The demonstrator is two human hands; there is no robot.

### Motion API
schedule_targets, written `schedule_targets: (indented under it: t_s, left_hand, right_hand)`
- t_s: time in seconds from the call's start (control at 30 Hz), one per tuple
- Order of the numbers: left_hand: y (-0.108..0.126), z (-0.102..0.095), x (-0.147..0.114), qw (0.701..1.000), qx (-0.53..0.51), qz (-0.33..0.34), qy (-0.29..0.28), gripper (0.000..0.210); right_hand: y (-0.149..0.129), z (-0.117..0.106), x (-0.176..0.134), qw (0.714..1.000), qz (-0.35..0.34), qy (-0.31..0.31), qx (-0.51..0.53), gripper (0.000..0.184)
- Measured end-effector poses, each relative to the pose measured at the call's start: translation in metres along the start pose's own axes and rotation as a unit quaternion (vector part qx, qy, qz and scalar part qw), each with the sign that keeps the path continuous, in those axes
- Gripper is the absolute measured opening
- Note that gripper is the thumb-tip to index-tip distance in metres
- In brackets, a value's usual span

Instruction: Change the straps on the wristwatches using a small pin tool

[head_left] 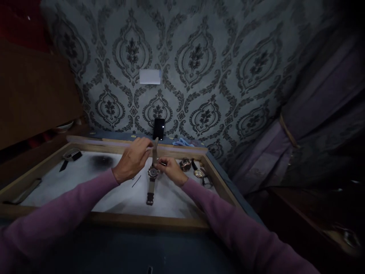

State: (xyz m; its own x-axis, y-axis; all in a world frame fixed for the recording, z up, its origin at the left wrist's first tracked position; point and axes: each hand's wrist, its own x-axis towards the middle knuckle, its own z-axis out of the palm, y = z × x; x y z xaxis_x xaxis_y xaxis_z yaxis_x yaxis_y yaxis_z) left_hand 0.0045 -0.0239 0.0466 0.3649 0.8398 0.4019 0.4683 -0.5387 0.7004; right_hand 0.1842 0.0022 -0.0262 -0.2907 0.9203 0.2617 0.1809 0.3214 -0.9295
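Note:
A wristwatch [153, 172] with a grey-brown strap lies lengthwise in a shallow wooden tray. Its buckle end points towards me, while the upper strap [154, 152] rises from the case. My left hand [133, 158] is curled beside that raised strap, fingertips against its upper end; the thumb's grip is partly hidden. At the top of the watch case, my right hand [172, 169] pinches with thumb and forefinger where strap and case meet. Something dark shows between these fingers, too small to name. A thin dark stick [136, 181] lies left of the watch.
The tray's wooden rim [148, 220] surrounds a white base. Several other watches lie at the right, including a gold-coloured watch [199, 173]. Another watch [72, 155] is at the far left, above a loose strap [30, 191]. Behind stand a phone [159, 129] and a blue cloth [183, 142].

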Motion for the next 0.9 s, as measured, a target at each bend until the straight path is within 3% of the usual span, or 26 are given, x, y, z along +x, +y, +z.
schedule_targets:
  t_s: [0.1,0.23,0.5,0.63,0.9]
  left_hand:
    - [-0.024,0.014,-0.001,0.989,-0.091,-0.098,-0.059,0.028]
    - [-0.048,0.026,-0.001,0.940,-0.226,-0.193,-0.166,0.056]
    - [-0.059,0.033,-0.001,0.862,-0.384,-0.244,-0.225,0.062]
    - [-0.061,0.036,-0.002,0.850,-0.401,-0.252,-0.231,0.052]
    - [-0.060,0.033,-0.006,0.859,-0.377,-0.247,-0.245,0.038]
  right_hand:
    - [-0.002,0.000,-0.002,0.999,0.018,0.013,0.040,0.041]
    - [-0.005,0.001,-0.004,0.996,0.033,0.025,0.075,0.041]
    - [0.003,0.003,-0.003,0.989,0.071,0.047,0.119,0.040]
    - [0.005,0.006,-0.004,0.987,0.080,0.050,0.127,0.039]
    - [0.003,0.008,-0.008,0.988,0.092,0.039,0.120,0.037]
